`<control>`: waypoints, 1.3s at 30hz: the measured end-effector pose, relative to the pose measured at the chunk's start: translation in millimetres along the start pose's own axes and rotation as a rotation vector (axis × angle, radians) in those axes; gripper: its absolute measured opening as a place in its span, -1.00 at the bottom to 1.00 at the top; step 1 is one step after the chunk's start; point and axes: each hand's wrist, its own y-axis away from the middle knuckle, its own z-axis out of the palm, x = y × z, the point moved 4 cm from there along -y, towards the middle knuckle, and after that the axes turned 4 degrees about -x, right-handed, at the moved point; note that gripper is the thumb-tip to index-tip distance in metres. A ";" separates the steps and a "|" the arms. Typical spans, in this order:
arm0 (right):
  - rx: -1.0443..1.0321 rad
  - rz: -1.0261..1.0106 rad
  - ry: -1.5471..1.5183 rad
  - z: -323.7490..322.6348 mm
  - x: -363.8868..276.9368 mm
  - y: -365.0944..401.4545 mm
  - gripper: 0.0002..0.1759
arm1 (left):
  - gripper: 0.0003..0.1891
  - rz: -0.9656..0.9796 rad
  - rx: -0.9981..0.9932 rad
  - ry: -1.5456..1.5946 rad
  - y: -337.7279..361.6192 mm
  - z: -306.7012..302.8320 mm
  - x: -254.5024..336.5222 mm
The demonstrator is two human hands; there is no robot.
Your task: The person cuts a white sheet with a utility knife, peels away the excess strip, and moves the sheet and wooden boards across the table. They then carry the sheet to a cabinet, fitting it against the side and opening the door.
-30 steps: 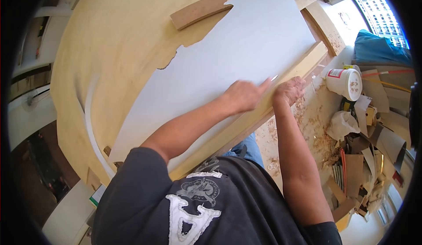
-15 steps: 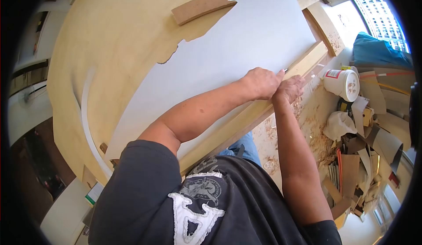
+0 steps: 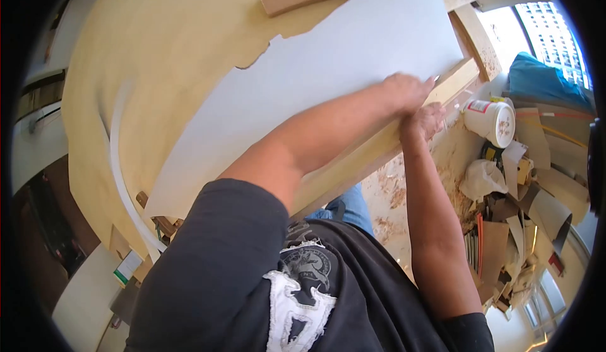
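Head view:
- left hand (image 3: 409, 92) laid on white laminate sheet (image 3: 328, 74), at its lower right edge; fingers drawn together and curled; anything pinched cannot be told
- right hand (image 3: 427, 122) set just below, touching left hand, against wooden edge strip (image 3: 372, 153); fingers curled, knuckles up; grip cannot be told
- sheet spread over curved plywood panel (image 3: 164, 42), torn along upper left edge
- white bucket (image 3: 491, 121) seen on its side near right hand, beside shavings (image 3: 456, 181) and scrap pile (image 3: 517, 226)
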 end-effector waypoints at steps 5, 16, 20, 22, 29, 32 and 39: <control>0.095 -0.055 0.108 4.0 11.8 -20.1 -0.25 | -0.28 -0.036 -0.057 -0.016 70.8 22.6 -3.5; 0.104 -0.179 0.190 19.0 35.7 -35.6 -0.41 | -0.24 -0.202 -0.195 0.155 267.0 61.9 -14.9; 0.125 -0.089 0.179 9.7 17.8 -15.4 -0.40 | -0.27 -0.303 -0.028 0.276 229.7 59.9 -9.6; 0.113 -0.058 0.150 6.9 11.1 -11.3 -0.40 | -0.32 -0.276 0.045 0.378 199.4 57.3 -12.0; 0.080 -0.166 0.155 14.3 27.5 -30.6 -0.39 | -0.41 -0.271 0.019 0.268 139.7 23.8 5.0; 0.102 -0.144 0.193 13.0 24.8 -29.7 -0.41 | -0.40 -0.272 0.046 0.428 130.2 37.0 4.1; 0.081 -0.069 0.180 9.0 16.6 -19.6 -0.39 | -0.37 -0.314 -0.083 0.277 162.9 28.0 18.1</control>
